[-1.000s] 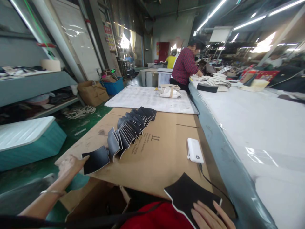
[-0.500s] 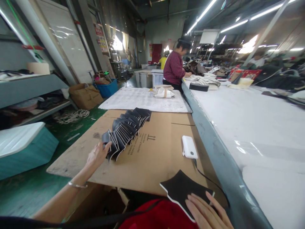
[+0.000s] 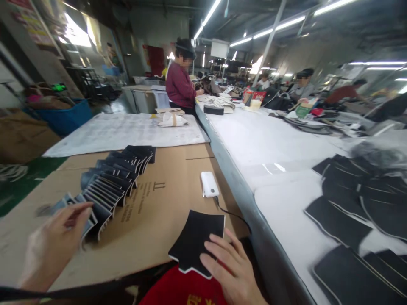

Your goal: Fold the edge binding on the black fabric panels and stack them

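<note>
A row of overlapping black panels with pale edges (image 3: 111, 180) leans across the cardboard sheet (image 3: 165, 186). My left hand (image 3: 54, 241) is at the row's near end, thumb and forefinger closed together on the nearest panel; exactly how they grip its edge is partly hidden. My right hand (image 3: 229, 262) lies over a separate black panel (image 3: 195, 235) at the cardboard's front edge, fingers spread across its right side. That panel has a notched, white-edged lower side, which overlaps my red clothing (image 3: 181, 290). Whether my right thumb is under it I cannot tell.
A white power bank (image 3: 210, 184) with a black cable stands on the cardboard. The white-topped table (image 3: 254, 144) runs along the right, bearing several more black panels (image 3: 340, 224). Beyond the cardboard is a white sheet (image 3: 127, 131); a person (image 3: 181, 84) stands there.
My view has swung to the right, bringing the panels on the right-hand table into sight. My left thumb and forefinger have closed together. The panel beneath my right hand has turned.
</note>
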`<state>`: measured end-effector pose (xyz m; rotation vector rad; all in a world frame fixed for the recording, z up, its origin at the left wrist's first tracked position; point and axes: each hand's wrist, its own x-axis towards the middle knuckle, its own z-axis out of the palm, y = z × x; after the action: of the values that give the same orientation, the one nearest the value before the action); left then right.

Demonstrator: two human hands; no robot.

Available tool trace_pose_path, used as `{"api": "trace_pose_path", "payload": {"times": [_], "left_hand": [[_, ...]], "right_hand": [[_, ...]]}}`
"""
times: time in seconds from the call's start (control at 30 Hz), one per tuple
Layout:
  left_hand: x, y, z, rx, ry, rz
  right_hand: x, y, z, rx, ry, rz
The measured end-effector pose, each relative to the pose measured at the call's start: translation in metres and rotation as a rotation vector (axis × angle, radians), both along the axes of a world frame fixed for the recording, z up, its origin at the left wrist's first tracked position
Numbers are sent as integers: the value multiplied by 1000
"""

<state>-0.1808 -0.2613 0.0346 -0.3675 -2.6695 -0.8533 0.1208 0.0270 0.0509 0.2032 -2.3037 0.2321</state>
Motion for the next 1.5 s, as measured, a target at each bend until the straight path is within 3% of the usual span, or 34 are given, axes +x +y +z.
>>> {"api": "trace_pose_path", "payload": {"times": [0.1,0.2,0.33,0.47,0.53,0.67,0.77,0.87,1.0,1.13,1.3,1.5], "left_hand": [[30,80,20,63,-553,-543],[66,160,20,76,-934,-989],[110,226,-2,-53,-1223,-1282],[139,253,-22,-105,-1291,-1436],[150,260,-28,-126,-1276,-1494],[164,266,-28,-146,-1209,-1579],[167,271,-18,-211,-1142,-1654],[167,278,-2,-299,-1058,-1694],[170,290,18,-449,-969,-1721],[173,298,25,-535,-958,-1738],[170,300,16,-587,-1121,-1657],[169,289,0,-482,-1216,-1515]], "right_hand": [[11,-3,-2,69,-26,29],[32,-7,-7,75,-34,14],[75,-9,-20,57,-88,-73],[120,-12,-29,27,-289,-241],[132,-16,-25,-107,-358,-323],[126,-17,-12,-571,-373,-492],[109,-10,-9,-851,-441,-571],[95,-4,-12,-974,-478,-575],[88,0,-13,-999,-498,-536],[86,2,-18,-905,-490,-477],[79,3,-26,-682,-493,-493],[71,-4,-32,-612,-421,-521]]}}
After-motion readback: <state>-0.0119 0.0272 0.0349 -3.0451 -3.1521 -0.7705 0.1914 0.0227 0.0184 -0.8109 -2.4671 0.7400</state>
